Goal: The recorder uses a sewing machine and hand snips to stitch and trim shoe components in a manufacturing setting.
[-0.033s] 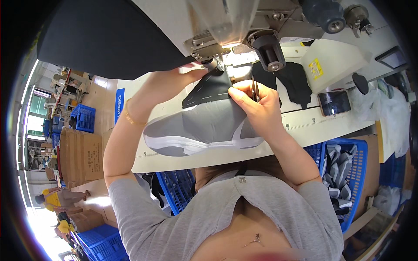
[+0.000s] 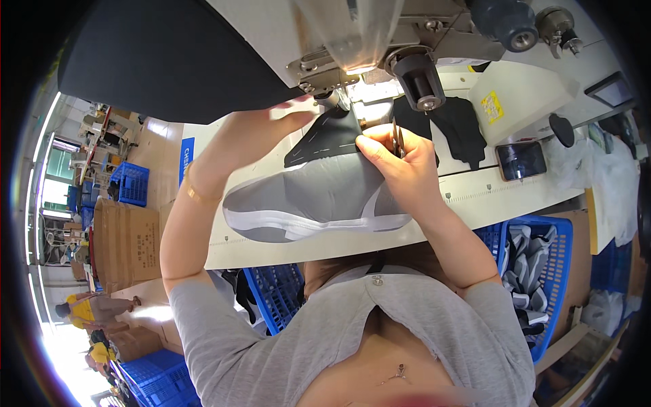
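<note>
Shoe upper, one, grey with a white lower band, lying along the front edge of the white table, its band facing that edge and its black section running back to the needle area. Broken white lines, two or more, cross the black section; whether thread or marking cannot be told. Just off the front edge are two blue baskets, one left and one right of the lap; the right one holds grey-and-white pieces, too overlapped to count. Hands, two: the right hand pinches the black section's right margin, thumb and fingers together, with one slender dark tool also in its grasp; the left hand has thumb and fingers apart, nothing visible between them, near the black section's left margin; contact cannot be told. For good handling, the black section should lie flat and be guided lightly rather than pulled, the grey body supported so that it does not drag, the left fingers kept clear of the needle and the tool's points off the cloth. Beyond stands one sewing machine; to its right, toward the table's right end, lie apparently two black cut pieces. Farthest, past the table's left end: one large carton.
</note>
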Tool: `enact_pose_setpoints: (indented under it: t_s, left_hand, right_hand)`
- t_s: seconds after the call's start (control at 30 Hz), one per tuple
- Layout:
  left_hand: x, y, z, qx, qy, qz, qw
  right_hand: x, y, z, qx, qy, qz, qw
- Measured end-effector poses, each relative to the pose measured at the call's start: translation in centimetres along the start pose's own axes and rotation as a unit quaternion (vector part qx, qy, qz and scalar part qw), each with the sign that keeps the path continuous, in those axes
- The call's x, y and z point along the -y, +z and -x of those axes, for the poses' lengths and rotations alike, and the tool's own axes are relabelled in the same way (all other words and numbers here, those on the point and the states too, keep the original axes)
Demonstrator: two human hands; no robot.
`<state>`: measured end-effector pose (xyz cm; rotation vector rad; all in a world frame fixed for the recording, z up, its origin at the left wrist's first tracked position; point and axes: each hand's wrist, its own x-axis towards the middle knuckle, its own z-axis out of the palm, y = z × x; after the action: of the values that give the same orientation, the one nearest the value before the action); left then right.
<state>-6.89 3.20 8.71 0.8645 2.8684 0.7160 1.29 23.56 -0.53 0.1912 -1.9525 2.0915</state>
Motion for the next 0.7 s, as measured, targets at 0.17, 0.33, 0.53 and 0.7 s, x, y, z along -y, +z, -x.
enact_pose_setpoints:
  t_s: [0.17, 0.33, 0.53, 0.7]
  left_hand:
    - [-4.0, 0.7, 6.7, -0.123, 0.214, -0.042, 0.968]
    - [-5.9, 6.3, 5.8, -0.148, 0.247, -0.021, 0.958]
    - [-4.5, 8.7, 5.9, -0.202, 0.198, -0.012, 0.959]
    - [-4.8, 8.8, 5.7, -0.228, 0.205, -0.040, 0.951]
  right_hand:
    - [0.2, -0.3, 0.8, -0.004, 0.009, -0.004, 1.000]
    - [-0.5, 0.0, 1.2, -0.011, -0.005, -0.046, 0.999]
    - [-0.1, 0.2, 1.3, -0.006, 0.009, -0.044, 0.999]
    - [0.0, 0.3, 1.0, -0.025, -0.019, -0.028, 0.999]
